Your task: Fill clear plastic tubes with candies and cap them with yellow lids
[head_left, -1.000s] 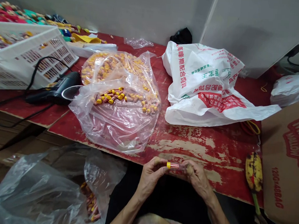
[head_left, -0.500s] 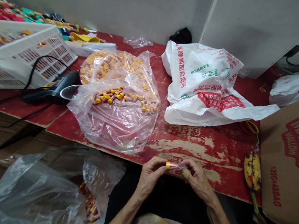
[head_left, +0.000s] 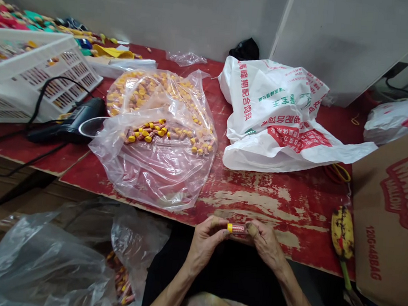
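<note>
Between my two hands, in front of the table edge, is a small tube with a yellow cap (head_left: 237, 228), lying sideways with red print on its body. My left hand (head_left: 204, 240) pinches it at the capped end. The fingers of my right hand (head_left: 265, 242) are closed around its other end and cover that tip. Beyond my left hand lies a clear plastic bag (head_left: 159, 178), its mouth spread toward me. Several yellow-capped tubes (head_left: 149, 131) lie at its mouth and many more fill its back part.
A hair dryer (head_left: 77, 122) with a black cord and a white basket (head_left: 15, 77) stand left. A white printed sack (head_left: 263, 115) lies at back right. Far right are a spotted banana (head_left: 342, 230) and a carton (head_left: 388, 233). Below left, another clear bag (head_left: 47, 263) holds similar tubes.
My right fingers have moved left along the tube, now covering its far end, where clear film stuck out before. My left hand stays on the yellow cap end. The view has shifted slightly.
</note>
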The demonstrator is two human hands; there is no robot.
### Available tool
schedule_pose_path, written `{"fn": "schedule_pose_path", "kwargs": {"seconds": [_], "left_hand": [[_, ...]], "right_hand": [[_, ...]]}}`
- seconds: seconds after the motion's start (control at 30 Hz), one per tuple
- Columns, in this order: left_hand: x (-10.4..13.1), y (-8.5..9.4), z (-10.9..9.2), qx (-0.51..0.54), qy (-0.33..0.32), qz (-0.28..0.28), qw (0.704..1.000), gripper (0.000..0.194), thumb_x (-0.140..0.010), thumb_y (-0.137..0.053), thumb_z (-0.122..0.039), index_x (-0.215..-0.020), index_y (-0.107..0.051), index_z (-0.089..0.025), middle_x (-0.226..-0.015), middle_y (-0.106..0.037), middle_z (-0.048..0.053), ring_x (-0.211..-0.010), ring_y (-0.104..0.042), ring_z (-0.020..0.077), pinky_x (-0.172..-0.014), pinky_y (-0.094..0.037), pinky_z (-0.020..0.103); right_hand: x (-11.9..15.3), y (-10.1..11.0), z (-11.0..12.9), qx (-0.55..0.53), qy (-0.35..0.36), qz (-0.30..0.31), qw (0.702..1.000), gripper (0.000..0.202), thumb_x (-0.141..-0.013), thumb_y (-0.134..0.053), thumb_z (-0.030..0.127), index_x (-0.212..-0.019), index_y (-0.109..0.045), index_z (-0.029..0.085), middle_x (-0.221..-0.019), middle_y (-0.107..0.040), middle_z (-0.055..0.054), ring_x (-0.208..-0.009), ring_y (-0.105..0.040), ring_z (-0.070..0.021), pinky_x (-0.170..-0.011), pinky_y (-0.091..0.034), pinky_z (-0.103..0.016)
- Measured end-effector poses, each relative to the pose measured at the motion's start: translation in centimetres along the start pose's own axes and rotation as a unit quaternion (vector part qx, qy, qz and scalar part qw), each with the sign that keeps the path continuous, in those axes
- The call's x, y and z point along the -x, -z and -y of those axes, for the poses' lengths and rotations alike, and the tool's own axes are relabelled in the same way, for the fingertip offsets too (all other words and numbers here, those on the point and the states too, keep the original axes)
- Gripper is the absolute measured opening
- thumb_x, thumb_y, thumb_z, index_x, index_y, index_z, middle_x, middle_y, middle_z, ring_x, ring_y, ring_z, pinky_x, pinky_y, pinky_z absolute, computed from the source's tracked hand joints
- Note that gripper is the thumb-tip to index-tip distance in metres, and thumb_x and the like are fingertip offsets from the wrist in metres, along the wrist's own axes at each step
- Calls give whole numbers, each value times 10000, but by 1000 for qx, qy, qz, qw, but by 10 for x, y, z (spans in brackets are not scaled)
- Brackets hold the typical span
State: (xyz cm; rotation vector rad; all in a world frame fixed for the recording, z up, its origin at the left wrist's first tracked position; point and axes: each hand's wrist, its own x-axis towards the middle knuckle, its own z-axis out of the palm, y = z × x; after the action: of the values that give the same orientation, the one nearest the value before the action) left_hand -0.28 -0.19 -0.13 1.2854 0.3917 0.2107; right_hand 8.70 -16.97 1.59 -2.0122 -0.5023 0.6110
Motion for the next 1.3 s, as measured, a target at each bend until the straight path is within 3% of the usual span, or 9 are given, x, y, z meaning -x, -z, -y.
{"fn": "schedule_pose_path", "kwargs": {"seconds": [0.2,0.43,0.53,0.63,0.83,0.9,1.03,1.2,1.3], "left_hand": [[-1,0,-4,7,5,-3,1000,146,-713,-735,-275,-831,-721,-190,-793,-598,18,-693,-580,146,-652,-481,247],[0,-1,-4,-2,0,10,1000,148,-701,-746,-278,-814,-719,-187,-776,-595,18,-664,-569,139,-613,-462,234],[-1,1,-4,-10,-9,-3,1000,144,-706,-741,-268,-822,-719,-184,-789,-597,21,-695,-564,141,-637,-464,231],[-1,2,-3,1,-2,-4,1000,137,-720,-730,-266,-830,-714,-185,-792,-593,15,-703,-570,140,-658,-471,235],[-1,2,-1,10,3,13,1000,159,-709,-744,-276,-838,-712,-188,-793,-596,13,-675,-574,136,-638,-474,240],[-1,2,-1,-6,-9,11,1000,156,-712,-742,-274,-838,-715,-186,-804,-601,21,-710,-575,146,-655,-474,241],[-2,3,-1,-14,-11,10,1000,145,-733,-724,-272,-853,-714,-191,-810,-596,19,-715,-574,144,-665,-472,243],[-2,2,-1,-3,-7,19,1000,160,-722,-732,-278,-852,-710,-187,-812,-597,21,-700,-575,144,-648,-471,243],[-2,1,-2,-6,-15,11,1000,163,-724,-728,-278,-852,-710,-180,-819,-597,27,-742,-574,158,-669,-475,246]], "right_hand": [[4,4,7,-50,13,13,999,362,-841,-516,497,-1030,-567,193,-875,-595,-31,-698,-518,-152,-580,-393,-240],[-1,2,0,5,8,-6,1000,486,-905,-354,542,-585,-438,186,-516,-332,47,-485,-299,-97,-465,-209,-241],[1,3,5,8,20,8,1000,363,-890,-425,497,-790,-567,178,-673,-517,5,-597,-443,-131,-529,-320,-240],[3,7,12,-7,45,28,999,317,-851,-518,446,-1043,-560,197,-895,-597,-32,-756,-522,-162,-641,-395,-252],[0,0,0,-13,3,15,1000,490,-882,-360,582,-627,-475,180,-534,-330,47,-488,-292,-96,-465,-200,-239],[-1,-2,-1,-29,-3,14,999,465,-882,-369,570,-655,-484,182,-557,-359,41,-501,-314,-100,-469,-219,-236],[1,2,5,-46,23,24,998,308,-837,-530,473,-957,-566,192,-757,-532,6,-622,-440,-122,-533,-323,-223],[-1,2,4,-33,8,11,999,441,-882,-417,539,-659,-519,173,-572,-408,32,-518,-346,-103,-483,-250,-231],[-1,1,5,-56,12,5,998,358,-863,-466,515,-841,-575,175,-694,-517,5,-591,-431,-125,-523,-309,-232]]}}
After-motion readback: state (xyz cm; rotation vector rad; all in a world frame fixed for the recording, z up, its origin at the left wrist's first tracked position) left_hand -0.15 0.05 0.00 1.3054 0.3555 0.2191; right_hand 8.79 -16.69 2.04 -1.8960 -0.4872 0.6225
